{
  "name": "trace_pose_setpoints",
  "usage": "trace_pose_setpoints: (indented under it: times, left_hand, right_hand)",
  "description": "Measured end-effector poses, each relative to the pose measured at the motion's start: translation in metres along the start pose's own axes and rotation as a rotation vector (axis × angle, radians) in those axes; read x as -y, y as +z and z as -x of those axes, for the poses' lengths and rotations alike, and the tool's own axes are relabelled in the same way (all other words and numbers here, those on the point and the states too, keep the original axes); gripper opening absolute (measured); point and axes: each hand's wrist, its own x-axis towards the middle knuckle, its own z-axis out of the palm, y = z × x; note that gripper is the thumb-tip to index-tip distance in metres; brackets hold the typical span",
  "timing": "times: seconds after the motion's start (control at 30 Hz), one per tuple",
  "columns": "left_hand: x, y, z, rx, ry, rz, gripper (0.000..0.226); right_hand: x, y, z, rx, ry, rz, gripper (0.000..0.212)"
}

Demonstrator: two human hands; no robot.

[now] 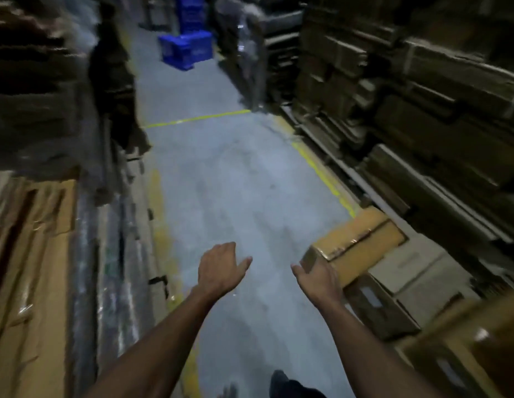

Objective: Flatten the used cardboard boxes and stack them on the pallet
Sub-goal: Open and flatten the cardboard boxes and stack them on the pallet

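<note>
Both arms stretched out over a grey floor [235,196] in a dim aisle. Picture a bit blurry.

Left hand [221,267] out in the air above the floor, touching nothing. Grip loose and open, fingers relaxed, thumb sticking out to the right. Holding nothing.

Right hand [317,275] at the near left corner of a brown box [356,248]. Thumb out to the left, fingers reaching over the corner edge and seeming to touch it. Grip wide and open, fingers not plainly curled round the box; too blurry to tell more.

Brown box low on the right side of the aisle, just beside the yellow line [324,176] on the floor. Still in box shape, not flat. Top flaps shut, with a dark seam running down the middle. Box tilted, sitting on top of other boxes [408,271], some pale, some brown.

Tall stacks of flat cardboard [422,96] along the right side, behind the box. More flat cardboard [28,282] standing on edge along the left side, some wrapped in shiny plastic.

Blue crates [186,48] far down the aisle, well apart from the hands. A dark shoe [281,383] at the bottom edge.
</note>
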Motion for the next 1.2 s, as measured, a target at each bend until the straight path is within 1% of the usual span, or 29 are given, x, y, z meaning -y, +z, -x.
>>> trace_pose_setpoints:
  times: [0.07, 0.2, 0.33, 0.4, 0.53, 0.63, 0.73, 0.87, 1.0, 1.1, 1.2]
  left_hand:
    - [-0.040, 0.009, -0.012, 0.030, 0.072, -0.010, 0.066]
    - [-0.147, 0.031, -0.037, 0.103, 0.254, -0.045, 0.068]
    - [-0.264, 0.056, -0.061, 0.152, 0.403, -0.039, 0.057]
    - [-0.320, 0.063, -0.070, 0.170, 0.472, -0.033, 0.054]
    - [-0.443, 0.077, -0.077, 0.199, 0.609, 0.014, 0.067]
    - [-0.520, 0.087, -0.081, 0.223, 0.713, 0.051, 0.068]
    - [-0.592, 0.100, -0.083, 0.267, 0.795, 0.085, 0.068]
    - [-0.667, 0.125, -0.093, 0.342, 0.894, 0.142, 0.068]
    - [-0.733, 0.155, -0.107, 0.466, 1.003, 0.160, 0.070]
    - [-0.770, 0.169, -0.111, 0.561, 1.070, 0.191, 0.068]
    - [-0.802, 0.183, -0.112, 0.601, 1.117, 0.229, 0.063]
  right_hand:
    - [-0.027, -0.021, -0.005, -0.048, 0.089, -0.064, 0.085]
    - [-0.095, -0.075, -0.024, -0.151, 0.259, -0.150, 0.083]
    - [-0.166, -0.139, -0.051, -0.252, 0.381, -0.242, 0.085]
    - [-0.195, -0.173, -0.064, -0.322, 0.401, -0.277, 0.085]
    - [-0.257, -0.248, -0.082, -0.478, 0.464, -0.299, 0.085]
    - [-0.300, -0.297, -0.094, -0.576, 0.546, -0.302, 0.083]
    - [-0.343, -0.336, -0.102, -0.638, 0.635, -0.344, 0.081]
    - [-0.393, -0.369, -0.109, -0.673, 0.738, -0.390, 0.086]
    - [-0.442, -0.386, -0.117, -0.769, 0.874, -0.413, 0.084]
    - [-0.464, -0.396, -0.115, -0.836, 0.979, -0.450, 0.086]
    - [-0.484, -0.403, -0.114, -0.897, 1.037, -0.495, 0.087]
